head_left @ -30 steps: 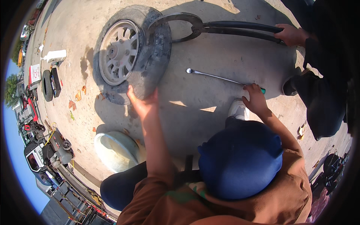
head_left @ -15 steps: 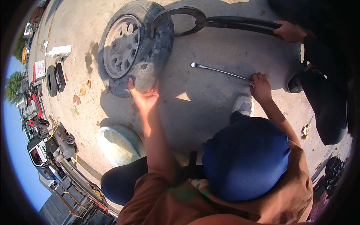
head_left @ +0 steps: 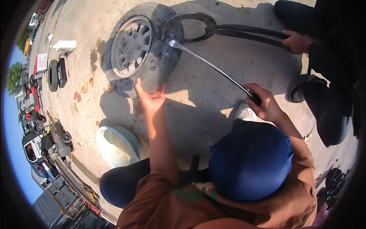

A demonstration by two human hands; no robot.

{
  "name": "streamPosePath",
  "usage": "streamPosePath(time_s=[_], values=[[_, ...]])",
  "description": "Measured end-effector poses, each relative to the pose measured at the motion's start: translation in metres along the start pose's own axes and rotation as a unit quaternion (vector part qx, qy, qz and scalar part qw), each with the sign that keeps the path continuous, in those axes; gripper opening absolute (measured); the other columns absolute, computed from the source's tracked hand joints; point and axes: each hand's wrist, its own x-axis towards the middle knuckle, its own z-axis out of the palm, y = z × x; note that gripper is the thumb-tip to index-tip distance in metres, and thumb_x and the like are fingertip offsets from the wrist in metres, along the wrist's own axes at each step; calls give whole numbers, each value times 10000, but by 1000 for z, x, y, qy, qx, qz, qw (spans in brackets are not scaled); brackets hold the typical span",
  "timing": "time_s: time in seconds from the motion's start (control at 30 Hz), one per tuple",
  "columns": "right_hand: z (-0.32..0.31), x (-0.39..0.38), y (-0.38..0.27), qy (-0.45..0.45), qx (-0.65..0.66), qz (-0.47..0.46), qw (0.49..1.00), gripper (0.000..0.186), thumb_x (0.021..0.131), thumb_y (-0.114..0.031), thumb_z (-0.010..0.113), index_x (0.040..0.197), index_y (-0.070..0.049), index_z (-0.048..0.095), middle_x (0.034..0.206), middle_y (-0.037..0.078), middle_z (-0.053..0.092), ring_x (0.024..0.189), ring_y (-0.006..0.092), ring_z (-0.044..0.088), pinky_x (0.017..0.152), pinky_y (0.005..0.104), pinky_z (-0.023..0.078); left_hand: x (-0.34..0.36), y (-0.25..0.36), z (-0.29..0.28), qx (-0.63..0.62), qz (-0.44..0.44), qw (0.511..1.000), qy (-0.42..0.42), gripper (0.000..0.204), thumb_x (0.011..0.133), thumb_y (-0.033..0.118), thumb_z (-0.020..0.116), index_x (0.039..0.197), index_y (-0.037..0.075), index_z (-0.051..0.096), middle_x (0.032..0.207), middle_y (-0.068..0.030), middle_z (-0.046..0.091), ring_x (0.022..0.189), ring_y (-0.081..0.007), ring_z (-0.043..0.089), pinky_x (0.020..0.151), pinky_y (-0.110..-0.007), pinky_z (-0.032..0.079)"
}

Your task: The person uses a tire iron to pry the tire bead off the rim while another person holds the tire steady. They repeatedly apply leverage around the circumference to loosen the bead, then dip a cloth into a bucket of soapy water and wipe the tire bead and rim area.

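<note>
A black tire (head_left: 162,66) on a grey spoked wheel (head_left: 131,47) stands tilted on the concrete. My left hand (head_left: 153,100) grips its lower edge, thumb on the near sidewall; the other fingers are partly hidden. In my right hand (head_left: 267,105) is a metal tire lever (head_left: 215,68) with a dark handle, fingers wrapped round it. The lever's flattened tip overlaps the tread in the picture; I cannot tell whether it touches. Large black tongs (head_left: 210,26) have their curved jaws around the tire's right side. A co-worker's hand (head_left: 297,41) holds the tongs' handles.
A pale plastic basin (head_left: 138,145) sits left of my forearm. Farther left lie a small loose tire (head_left: 53,75), a black box (head_left: 62,73), a white bottle (head_left: 65,45) and a red-and-white carton (head_left: 41,63). The co-worker's leg (head_left: 328,110) is at the right.
My right hand has picked the tire lever up off the ground, and its tip has swung up and left to the tire. My left hand stays on the tire.
</note>
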Motion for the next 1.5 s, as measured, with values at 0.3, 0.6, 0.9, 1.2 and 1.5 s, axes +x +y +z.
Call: streamPosePath(time_s=[0.3, 0.6, 0.9, 1.2, 1.5], values=[[-26, 33, -69, 9, -59, -93, 994, 538, 838, 14, 664, 1370, -39, 608, 888, 138, 626, 740, 238, 602, 689, 332, 481, 12, -3, -5, 11, 2, 999, 42, 799, 730, 532, 834, 1377, 154, 557, 1368, -101, 576, 1249, -317, 551, 1058, -518, 465], [-28, 36, -141, 46, -386, -110, 915, 579, 770, 37, 661, 1297, -201, 690, 806, 58, 564, 754, 272, 615, 627, 391, 505, 17, -11, -6, -9, 13, 999, 43, 782, 740, 434, 836, 1384, 179, 475, 1354, -93, 527, 1239, -304, 513, 1003, -521, 493], [-17, 59, -203, 76, -545, -128, 825, 529, 786, 37, 637, 1260, -186, 703, 827, 71, 564, 776, 268, 643, 656, 383, 527, 18, -21, -6, -15, 35, 999, 36, 858, 691, 465, 880, 1371, 98, 506, 1329, -113, 560, 1172, -288, 576, 1004, -467, 517], [-19, 104, -218, 52, -474, -168, 862, 500, 841, 46, 607, 1322, -88, 631, 918, 151, 646, 865, 365, 656, 747, 463, 521, 19, -21, -6, -41, 21, 996, 71, 751, 685, 375, 904, 1285, 74, 567, 1201, -72, 641, 1028, -225, 660, 863, -406, 573], [-13, 185, -149, 128, -383, -138, 904, 527, 852, -32, 712, 1352, -178, 635, 1113, 113, 691, 967, 306, 685, 823, 393, 552, 11, -17, 3, -46, 30, 994, 95, 580, 723, 315, 892, 1187, 92, 627, 1092, -51, 689, 925, -195, 701, 761, -378, 590]])
